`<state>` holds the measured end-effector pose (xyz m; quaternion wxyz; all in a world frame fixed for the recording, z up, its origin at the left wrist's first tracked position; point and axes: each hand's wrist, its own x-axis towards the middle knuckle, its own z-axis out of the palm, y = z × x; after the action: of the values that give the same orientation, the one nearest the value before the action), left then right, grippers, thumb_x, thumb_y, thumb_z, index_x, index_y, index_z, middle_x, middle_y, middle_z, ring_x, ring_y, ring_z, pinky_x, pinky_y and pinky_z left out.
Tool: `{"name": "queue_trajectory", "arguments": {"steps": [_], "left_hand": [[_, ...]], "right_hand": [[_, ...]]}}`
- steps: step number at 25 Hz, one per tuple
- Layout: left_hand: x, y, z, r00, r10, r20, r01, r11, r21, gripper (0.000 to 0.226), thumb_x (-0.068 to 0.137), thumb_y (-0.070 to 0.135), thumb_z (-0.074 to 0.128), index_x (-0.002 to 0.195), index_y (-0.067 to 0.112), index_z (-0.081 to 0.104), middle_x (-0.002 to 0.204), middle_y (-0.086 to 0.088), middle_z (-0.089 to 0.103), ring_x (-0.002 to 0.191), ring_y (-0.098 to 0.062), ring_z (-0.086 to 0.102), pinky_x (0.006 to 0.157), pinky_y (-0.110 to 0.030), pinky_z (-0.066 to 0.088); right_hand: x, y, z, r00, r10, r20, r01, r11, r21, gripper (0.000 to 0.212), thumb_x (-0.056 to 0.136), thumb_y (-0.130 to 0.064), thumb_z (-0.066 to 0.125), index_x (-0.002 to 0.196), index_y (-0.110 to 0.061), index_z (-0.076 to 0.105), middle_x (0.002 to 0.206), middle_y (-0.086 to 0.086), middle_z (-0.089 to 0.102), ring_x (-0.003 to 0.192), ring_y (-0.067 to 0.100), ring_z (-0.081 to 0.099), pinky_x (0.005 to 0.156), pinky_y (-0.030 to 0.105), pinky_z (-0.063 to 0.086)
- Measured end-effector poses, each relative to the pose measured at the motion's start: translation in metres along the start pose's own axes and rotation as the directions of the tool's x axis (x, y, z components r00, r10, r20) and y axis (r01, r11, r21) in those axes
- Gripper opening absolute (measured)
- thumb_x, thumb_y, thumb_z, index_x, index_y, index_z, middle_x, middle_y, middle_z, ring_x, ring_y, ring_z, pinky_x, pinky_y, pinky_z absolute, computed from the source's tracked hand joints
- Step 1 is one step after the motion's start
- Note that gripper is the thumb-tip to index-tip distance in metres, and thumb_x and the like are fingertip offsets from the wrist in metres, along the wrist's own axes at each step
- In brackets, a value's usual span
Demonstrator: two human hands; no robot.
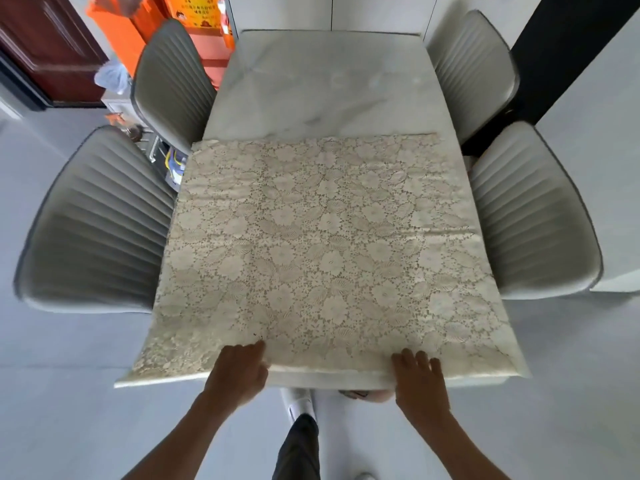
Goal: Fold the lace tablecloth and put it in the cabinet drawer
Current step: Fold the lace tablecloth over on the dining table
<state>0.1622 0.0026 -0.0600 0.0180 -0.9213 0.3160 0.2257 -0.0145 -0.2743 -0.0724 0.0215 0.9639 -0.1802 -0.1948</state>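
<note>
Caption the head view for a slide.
Both hands, left and right, at the near edge of the lace tablecloth.
</note>
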Motion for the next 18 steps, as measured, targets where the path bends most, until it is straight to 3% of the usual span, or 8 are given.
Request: {"name": "queue_trajectory", "arguments": {"steps": [4,7,9,12,16,18], "left_hand": [[-0.027,0.003,-0.011,0.991,-0.065,-0.117,0.064,0.998,-0.016,0.013,0.086,0.019,0.056,0.095,0.010,0.059,0.076,-0.005,0.070,0.073,-0.032,0.067,0.070,-0.038,0.048],[-0.033,0.010,-0.030,0.979,-0.081,-0.189,0.097,0.992,0.077,0.018,0.069,0.004,0.073,0.084,0.010,0.065,0.063,-0.004,0.066,0.056,-0.031,0.064,0.061,-0.038,0.047],[-0.026,0.011,-0.046,0.959,-0.139,-0.246,0.176,0.975,0.135,0.029,0.059,-0.005,0.076,0.084,0.009,0.070,0.061,-0.006,0.065,0.053,-0.030,0.062,0.059,-0.038,0.047],[0.006,0.002,-0.080,0.930,-0.238,-0.280,0.283,0.950,0.132,0.034,0.075,-0.003,0.060,0.105,0.012,0.067,0.080,-0.006,0.070,0.071,-0.030,0.064,0.070,-0.039,0.043],[0.096,-0.027,-0.130,0.902,-0.246,-0.356,0.266,0.964,0.008,0.038,0.088,0.000,0.045,0.120,0.015,0.058,0.103,-0.007,0.068,0.093,-0.030,0.060,0.078,-0.040,0.047],[0.150,-0.041,-0.148,0.888,-0.231,-0.397,0.242,0.970,-0.023,0.038,0.089,0.002,0.046,0.124,0.015,0.055,0.115,-0.008,0.063,0.103,-0.031,0.055,0.085,-0.043,0.047]], "right_hand": [[-0.027,0.029,-0.002,0.989,0.101,-0.109,-0.101,0.995,0.008,0.041,0.039,0.012,0.081,0.076,-0.002,0.068,0.064,0.015,0.060,0.058,0.036,0.061,0.059,0.044,0.052],[-0.018,0.040,-0.028,0.975,0.213,-0.062,-0.207,0.974,0.094,0.038,0.075,0.002,0.065,0.110,-0.010,0.057,0.088,0.006,0.061,0.063,0.028,0.066,0.055,0.035,0.051],[-0.002,0.043,-0.049,0.951,0.294,-0.099,-0.272,0.943,0.190,0.031,0.088,-0.002,0.046,0.116,-0.016,0.046,0.098,0.001,0.058,0.074,0.023,0.066,0.057,0.033,0.050],[0.039,0.048,-0.085,0.933,0.299,-0.203,-0.258,0.944,0.205,0.027,0.088,-0.002,0.047,0.112,-0.012,0.049,0.098,0.006,0.058,0.078,0.028,0.061,0.063,0.036,0.048],[0.129,0.053,-0.137,0.899,0.332,-0.285,-0.274,0.935,0.223,0.023,0.088,0.000,0.049,0.109,-0.007,0.051,0.096,0.012,0.061,0.079,0.034,0.058,0.068,0.039,0.046],[0.180,0.055,-0.153,0.884,0.326,-0.335,-0.254,0.937,0.241,0.030,0.088,-0.003,0.052,0.117,-0.006,0.048,0.107,0.015,0.060,0.085,0.036,0.059,0.070,0.043,0.049]]}}
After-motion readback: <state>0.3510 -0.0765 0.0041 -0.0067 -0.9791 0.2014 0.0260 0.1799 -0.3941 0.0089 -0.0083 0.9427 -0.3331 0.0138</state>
